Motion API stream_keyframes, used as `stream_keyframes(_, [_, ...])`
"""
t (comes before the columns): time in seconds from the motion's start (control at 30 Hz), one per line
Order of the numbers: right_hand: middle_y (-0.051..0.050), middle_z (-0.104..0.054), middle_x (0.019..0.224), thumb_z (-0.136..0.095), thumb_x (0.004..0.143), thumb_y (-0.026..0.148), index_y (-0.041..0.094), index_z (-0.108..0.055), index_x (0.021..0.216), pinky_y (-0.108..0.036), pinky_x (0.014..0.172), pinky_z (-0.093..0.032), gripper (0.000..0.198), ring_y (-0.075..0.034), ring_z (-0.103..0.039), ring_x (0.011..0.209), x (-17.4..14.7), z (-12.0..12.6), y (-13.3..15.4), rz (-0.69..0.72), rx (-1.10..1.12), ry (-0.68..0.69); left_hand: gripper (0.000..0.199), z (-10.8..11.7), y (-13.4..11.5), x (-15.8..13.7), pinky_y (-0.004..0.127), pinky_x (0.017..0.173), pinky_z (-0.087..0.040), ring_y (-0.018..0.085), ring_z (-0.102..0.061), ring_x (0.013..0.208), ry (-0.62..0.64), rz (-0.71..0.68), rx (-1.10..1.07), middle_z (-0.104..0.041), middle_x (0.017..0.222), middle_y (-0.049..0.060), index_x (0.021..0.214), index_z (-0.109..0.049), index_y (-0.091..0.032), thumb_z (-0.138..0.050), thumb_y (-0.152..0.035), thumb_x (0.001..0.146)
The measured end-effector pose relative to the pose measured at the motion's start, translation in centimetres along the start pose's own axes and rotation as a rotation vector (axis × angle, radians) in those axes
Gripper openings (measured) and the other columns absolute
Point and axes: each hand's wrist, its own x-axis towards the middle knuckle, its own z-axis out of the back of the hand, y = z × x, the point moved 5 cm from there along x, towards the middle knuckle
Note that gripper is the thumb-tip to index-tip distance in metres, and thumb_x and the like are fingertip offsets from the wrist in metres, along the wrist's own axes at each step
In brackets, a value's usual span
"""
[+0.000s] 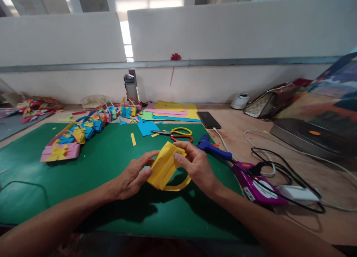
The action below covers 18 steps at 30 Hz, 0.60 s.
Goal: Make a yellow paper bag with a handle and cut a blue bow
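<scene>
Some scissors [169,132] beyond yellow bag [165,167]

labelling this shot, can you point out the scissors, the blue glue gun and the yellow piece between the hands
Scissors [170,132]: head view, near the pivot
Blue glue gun [213,150]: head view, middle of its body
Yellow piece [164,168]: head view, the side facing the camera

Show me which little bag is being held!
The yellow bag between the left hand and right hand; the other bags sit untouched in a row.

White partition [240,34] behind the table [234,130] — bright light [149,3] above.
</scene>
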Motion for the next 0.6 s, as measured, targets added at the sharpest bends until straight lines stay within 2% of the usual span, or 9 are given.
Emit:
stream_keyframes(0.1, [-0.001,-0.067,0.079,-0.072,0.068,0.034,0.016,-0.061,0.093,-0.028,0.067,-0.051,0.032,-0.016,-0.063,0.07,0.3,-0.3,-1.2,-0.217,0.266,0.039,0.042,0.4,-0.1,-0.1,0.03,0.078,-0.053,0.021,-0.063,0.1,-0.067,-0.037,0.011,-0.065,0.114,0.012,0.138,-0.035,-0.019,-0.03,-0.024,0.096])
stream_keyframes(0.23, [-0.001,-0.068,0.075,-0.075,0.067,0.034,0.016,-0.061,0.086,-0.026,0.065,-0.052,0.029,-0.014,-0.065,0.067,0.2,-0.8,-2.1,-0.4,0.471,0.102,0.043,0.4,-0.2,0.0,0.031,0.086,-0.05,0.019,-0.06,0.105,-0.155,-0.213,0.084,-0.062,0.116,0.011,0.134,-0.04,-0.023,-0.037,-0.013,0.093])
stream_keyframes(0.43, [0.0,-0.065,0.069,-0.072,0.071,0.034,0.016,-0.06,0.082,-0.022,0.055,-0.052,0.025,-0.011,-0.063,0.059,0.1,-1.2,-2.8,-0.472,0.445,0.158,0.054,0.4,-0.4,0.2,0.042,0.089,-0.048,0.025,-0.048,0.117,-0.237,-0.336,0.23,-0.046,0.129,0.013,0.132,-0.043,-0.029,-0.059,-0.016,0.082])
stream_keyframes(0.6, [-0.001,-0.064,0.072,-0.07,0.071,0.038,0.017,-0.059,0.086,-0.025,0.053,-0.052,0.028,-0.013,-0.062,0.06,-0.2,-1.6,-3.5,-0.447,0.358,0.174,0.03,0.1,-1.6,0.4,0.048,0.091,-0.043,0.025,-0.047,0.116,-0.219,-0.419,0.322,-0.048,0.127,0.011,0.114,-0.057,-0.029,-0.056,-0.022,0.085])
